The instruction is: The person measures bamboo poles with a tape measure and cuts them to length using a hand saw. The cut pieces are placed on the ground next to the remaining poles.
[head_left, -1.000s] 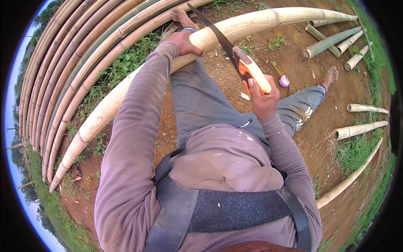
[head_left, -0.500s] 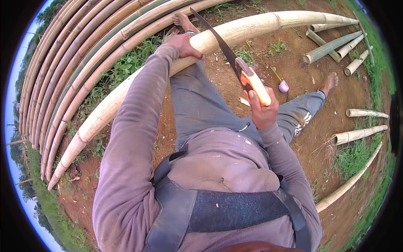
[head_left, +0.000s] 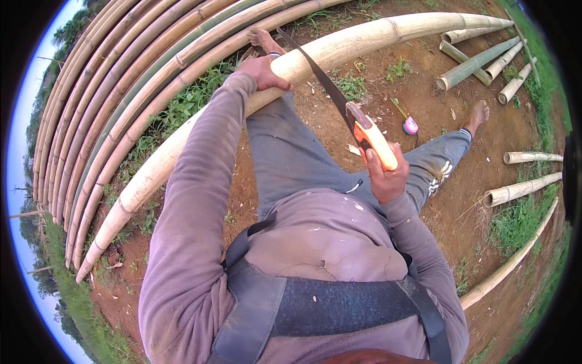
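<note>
A long pale bamboo pole (head_left: 357, 43) arches across the view, over my left leg. My left hand (head_left: 267, 73) is closed around it, thumb on the near side. In my right hand (head_left: 386, 176) is the orange handle of a hand saw (head_left: 332, 90), gripped with the fingers wrapped round. The dark blade lies across the top of the pole, just right of my left hand, its tip reaching past the far side. Whether the teeth have cut into the bamboo I cannot tell.
Several long bamboo poles (head_left: 115, 97) lie side by side at the left. Short cut bamboo pieces (head_left: 479, 64) rest at the far right, with two more (head_left: 521, 192) nearer. A pink tape measure (head_left: 410, 125) sits on the soil between my legs.
My right hand has drawn the saw back a little, toward me and to the right. My left hand keeps its hold on the bamboo pole. The whole view has shifted slightly.
</note>
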A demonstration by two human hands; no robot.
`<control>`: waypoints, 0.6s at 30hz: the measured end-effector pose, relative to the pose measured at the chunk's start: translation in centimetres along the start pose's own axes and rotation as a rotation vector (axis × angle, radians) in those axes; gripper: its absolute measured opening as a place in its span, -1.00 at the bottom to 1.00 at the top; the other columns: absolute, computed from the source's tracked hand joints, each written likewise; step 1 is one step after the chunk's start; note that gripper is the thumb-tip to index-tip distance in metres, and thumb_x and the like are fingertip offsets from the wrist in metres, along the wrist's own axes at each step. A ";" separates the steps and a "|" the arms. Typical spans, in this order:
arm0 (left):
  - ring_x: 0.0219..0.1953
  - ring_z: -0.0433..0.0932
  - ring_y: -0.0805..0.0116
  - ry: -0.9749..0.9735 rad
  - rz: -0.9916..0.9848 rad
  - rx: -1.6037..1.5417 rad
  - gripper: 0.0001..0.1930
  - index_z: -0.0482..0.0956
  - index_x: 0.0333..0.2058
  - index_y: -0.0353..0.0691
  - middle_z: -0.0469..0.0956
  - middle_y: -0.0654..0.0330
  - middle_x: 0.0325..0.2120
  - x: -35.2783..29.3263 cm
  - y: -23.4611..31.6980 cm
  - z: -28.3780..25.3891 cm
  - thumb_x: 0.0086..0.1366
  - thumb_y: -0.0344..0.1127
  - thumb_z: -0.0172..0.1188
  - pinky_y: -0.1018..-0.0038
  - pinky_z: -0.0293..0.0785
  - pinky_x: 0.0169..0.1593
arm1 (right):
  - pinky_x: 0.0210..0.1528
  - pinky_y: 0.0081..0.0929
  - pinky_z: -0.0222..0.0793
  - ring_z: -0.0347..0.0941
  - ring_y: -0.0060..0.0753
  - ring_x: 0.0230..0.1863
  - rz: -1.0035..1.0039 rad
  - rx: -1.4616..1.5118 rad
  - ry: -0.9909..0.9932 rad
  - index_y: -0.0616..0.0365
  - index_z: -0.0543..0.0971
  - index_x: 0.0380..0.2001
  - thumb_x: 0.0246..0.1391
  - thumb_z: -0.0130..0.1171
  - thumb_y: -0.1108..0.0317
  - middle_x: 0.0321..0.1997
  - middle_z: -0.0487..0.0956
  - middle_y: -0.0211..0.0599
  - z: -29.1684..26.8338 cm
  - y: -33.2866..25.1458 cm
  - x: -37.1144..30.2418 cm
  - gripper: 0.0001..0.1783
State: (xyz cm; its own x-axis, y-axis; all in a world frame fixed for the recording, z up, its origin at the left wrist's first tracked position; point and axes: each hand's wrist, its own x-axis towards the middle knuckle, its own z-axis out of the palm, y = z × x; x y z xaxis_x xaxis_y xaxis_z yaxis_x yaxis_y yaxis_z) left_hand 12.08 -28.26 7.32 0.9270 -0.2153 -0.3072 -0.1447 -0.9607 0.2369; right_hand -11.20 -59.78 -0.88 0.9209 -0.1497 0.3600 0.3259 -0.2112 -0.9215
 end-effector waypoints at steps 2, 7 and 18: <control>0.19 0.60 0.00 -0.027 -0.028 -0.070 0.06 0.52 0.27 -0.16 0.64 -0.05 0.12 0.0 -1.2 0.5 -0.20 0.31 0.51 0.26 0.46 0.28 | -0.24 -0.46 0.55 0.65 -0.50 -0.31 0.072 0.043 0.002 0.31 0.60 -0.13 0.25 0.38 0.42 -0.32 0.70 -0.27 -4.0 -1.1 -5.6 -0.78; 0.18 0.61 0.02 0.007 -0.013 -0.001 0.08 0.49 0.32 -0.04 0.65 -0.01 0.12 0.6 0.3 1.5 -0.22 0.33 0.50 0.26 0.48 0.27 | -0.31 -0.45 0.52 0.63 -0.50 -0.37 -0.024 -0.092 0.012 0.25 0.60 -0.16 0.24 0.39 0.41 -0.34 0.70 -0.27 2.3 1.1 2.6 -0.80; 0.16 0.62 -0.01 -0.038 -0.035 -0.063 0.08 0.49 0.31 -0.09 0.64 -0.03 0.13 0.4 -1.4 1.3 -0.21 0.31 0.52 0.25 0.49 0.26 | -0.16 -0.49 0.58 0.72 -0.42 -0.18 0.068 0.041 -0.011 0.32 0.59 -0.11 0.23 0.36 0.49 -0.22 0.75 -0.19 -4.9 -2.4 -5.6 -0.79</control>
State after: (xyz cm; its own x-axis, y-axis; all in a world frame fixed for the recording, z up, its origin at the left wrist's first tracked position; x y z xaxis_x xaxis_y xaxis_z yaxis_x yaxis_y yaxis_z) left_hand 12.21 -27.26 5.65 0.9172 -0.1890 -0.3507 -0.0889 -0.9552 0.2823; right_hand -18.19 -63.18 0.06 0.9436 -0.1516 0.2945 0.2704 -0.1610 -0.9492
